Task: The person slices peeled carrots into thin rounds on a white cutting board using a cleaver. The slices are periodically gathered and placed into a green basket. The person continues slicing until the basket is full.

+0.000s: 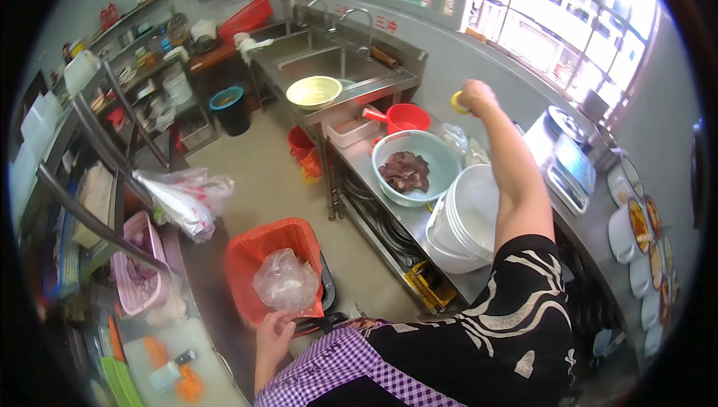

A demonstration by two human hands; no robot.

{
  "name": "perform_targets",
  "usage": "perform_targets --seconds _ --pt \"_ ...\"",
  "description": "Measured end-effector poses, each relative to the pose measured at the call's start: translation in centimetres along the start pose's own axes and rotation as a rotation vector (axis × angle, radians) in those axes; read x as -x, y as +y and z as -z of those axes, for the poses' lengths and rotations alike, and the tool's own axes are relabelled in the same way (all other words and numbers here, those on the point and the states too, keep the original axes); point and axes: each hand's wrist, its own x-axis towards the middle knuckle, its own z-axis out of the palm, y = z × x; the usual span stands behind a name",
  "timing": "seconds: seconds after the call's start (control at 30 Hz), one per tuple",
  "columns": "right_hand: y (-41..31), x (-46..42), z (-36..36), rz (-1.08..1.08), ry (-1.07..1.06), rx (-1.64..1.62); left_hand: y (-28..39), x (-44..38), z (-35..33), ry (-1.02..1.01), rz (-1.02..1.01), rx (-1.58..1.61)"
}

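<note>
My right hand [478, 98] is stretched out over the far side of the steel counter, with its fingers closed on a small yellow ring-shaped object [459, 103]. Below that arm a stack of white plastic buckets [449, 233] stands beside a pale blue basin [387, 143] that holds dark red pieces of meat [405, 172]. My left hand [276, 333] hangs at the near rim of a bin with a red liner [241, 261]. Its fingers are loosely bent and apart, and nothing shows in them. A crumpled clear plastic bag [286, 282] lies in the bin, just beyond the fingertips.
A red dipper [408, 118] and a white tray [352, 126] sit behind the basin. The kitchen scale [571, 174] and several food containers [627, 236] line the right counter. On the left, a cleaver [166, 376] lies on a cutting board [196, 345] with orange pieces.
</note>
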Motion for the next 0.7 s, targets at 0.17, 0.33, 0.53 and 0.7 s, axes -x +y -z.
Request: perform_targets --seconds 0.17,0.33,0.53,0.7 --pt "-2.8 -5.5 -4.7 0.101 -0.175 0.054 -1.0 -0.6 -0.6 0.046 0.041 -0.087" --pt "-14.8 -1.6 -23.2 0.366 -0.354 -0.540 -1.1 0.0 -0.8 0.072 0.169 -0.031" --pt "-23.2 2.2 -38.0 0.017 -0.376 -0.622 -1.5 5.0 0.4 0.201 0.396 -0.033" --pt "-19.0 -12.6 -42.5 0.580 -0.148 0.083 -4.7 7.6 0.9 0.292 0.575 0.042"
